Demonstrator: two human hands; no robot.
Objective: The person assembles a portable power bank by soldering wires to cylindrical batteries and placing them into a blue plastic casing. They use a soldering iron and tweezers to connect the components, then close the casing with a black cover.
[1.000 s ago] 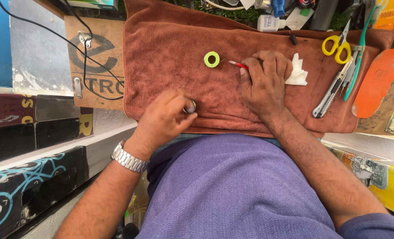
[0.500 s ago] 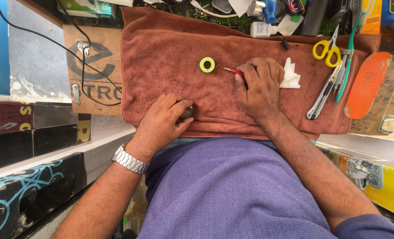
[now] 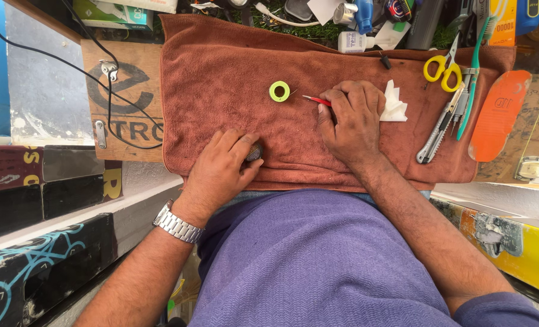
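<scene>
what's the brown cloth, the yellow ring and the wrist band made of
Cloth: soft woven towel fabric, matte, with a fuzzy nap and rumpled edges. Ring: probably plastic, smooth and evenly bright yellow-green. Wrist band on the left hand: metal, silvery, with shiny links.

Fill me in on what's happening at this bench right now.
A person in a purple shirt works over a rust-brown towel. Their left hand pinches a small dark object near the towel's front edge. Their right hand holds a thin red-handled tool, its tip aimed at a small green ring lying apart on the towel. A white tissue sits beside that hand; yellow scissors lie farther right.
</scene>
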